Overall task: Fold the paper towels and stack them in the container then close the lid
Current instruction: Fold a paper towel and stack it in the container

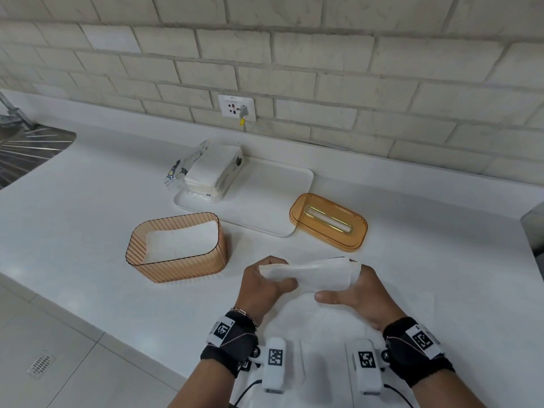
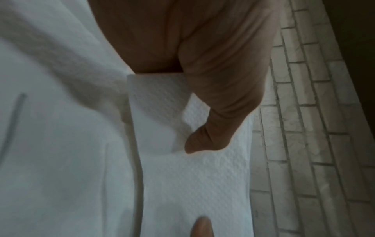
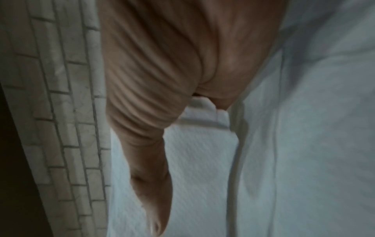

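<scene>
A white paper towel (image 1: 316,275) is held just above the counter between both hands, folded over along its far edge. My left hand (image 1: 266,285) pinches its left end, thumb on top. My right hand (image 1: 353,290) grips the right end, fingers behind the sheet and thumb stretched out in front. The left wrist view shows the thumb pressed onto the embossed towel (image 2: 182,176). The right wrist view shows the towel (image 3: 202,160) beside the thumb. The ribbed amber container (image 1: 176,248) stands to the left with white towel inside. Its amber lid (image 1: 328,220) lies to the right of the container.
A white tray (image 1: 265,207) at the back carries an opened pack of paper towels (image 1: 209,172). A metal sink drainboard (image 1: 26,151) is at far left. A wall socket (image 1: 237,107) sits in the brick wall. A grey object (image 1: 534,228) juts in at the right edge.
</scene>
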`<state>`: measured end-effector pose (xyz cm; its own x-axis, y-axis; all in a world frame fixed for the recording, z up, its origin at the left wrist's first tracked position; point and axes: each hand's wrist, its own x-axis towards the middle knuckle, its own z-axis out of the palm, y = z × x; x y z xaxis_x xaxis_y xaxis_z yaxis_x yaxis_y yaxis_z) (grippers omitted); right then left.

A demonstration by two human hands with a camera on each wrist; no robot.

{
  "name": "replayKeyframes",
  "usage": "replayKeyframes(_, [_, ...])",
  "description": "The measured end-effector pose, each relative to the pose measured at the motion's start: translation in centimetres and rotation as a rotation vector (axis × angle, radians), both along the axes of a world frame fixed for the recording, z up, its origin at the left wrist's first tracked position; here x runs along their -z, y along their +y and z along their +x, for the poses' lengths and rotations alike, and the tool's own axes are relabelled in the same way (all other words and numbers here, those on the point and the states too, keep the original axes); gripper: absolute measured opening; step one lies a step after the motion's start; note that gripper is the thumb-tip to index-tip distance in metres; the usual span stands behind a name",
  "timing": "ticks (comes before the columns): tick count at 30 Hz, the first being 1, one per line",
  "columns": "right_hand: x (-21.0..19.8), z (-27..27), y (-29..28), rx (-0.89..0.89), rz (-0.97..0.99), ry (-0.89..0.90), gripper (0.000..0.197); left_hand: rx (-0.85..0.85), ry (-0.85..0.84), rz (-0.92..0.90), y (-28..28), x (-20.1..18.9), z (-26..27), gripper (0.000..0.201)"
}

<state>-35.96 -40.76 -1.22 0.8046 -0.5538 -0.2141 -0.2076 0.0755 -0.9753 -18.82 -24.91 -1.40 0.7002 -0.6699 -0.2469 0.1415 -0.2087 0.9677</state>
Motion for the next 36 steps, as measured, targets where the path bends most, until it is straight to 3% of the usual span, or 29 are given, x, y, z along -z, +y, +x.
replayKeyframes(3, [-0.2,-0.8,-0.8,0.0,0.039,0.026,0.052,-0.011,0.051,0.007,0.6,0.2,0.6,0.035])
replayKeyframes(10, [0.0,-0.2,-0.2,0.02,-0.044,0.043,0.035,0.036,-0.033,0.02,-0.2,0.3,-0.2,0.028])
replayKeyframes(17, [-1.0,-1.0,-0.6,0.169,-0.046,-0.087,0.045,0.0,0.007,0.04,0.4,0.4,0.4,0.028])
replayKeyframes(23, [-1.7,-1.6,-1.1,0.296,-0.346,-0.026,0.017,-0.011,0.018,0.036,0.2,0.6,0.6,0.028])
replayKeyframes(31, [-3.9,-2.2,-1.5,0.259,-0.438,-0.034,0.018,-0.002,-0.032,0.027,0.3,0.9,0.7,0.028])
replayKeyframes(36, [-5.8,-2.3,-1.7,0.187,-0.681,-0.005,0.017,0.043,-0.076,0.026,0.4,1.1,1.0,0.029])
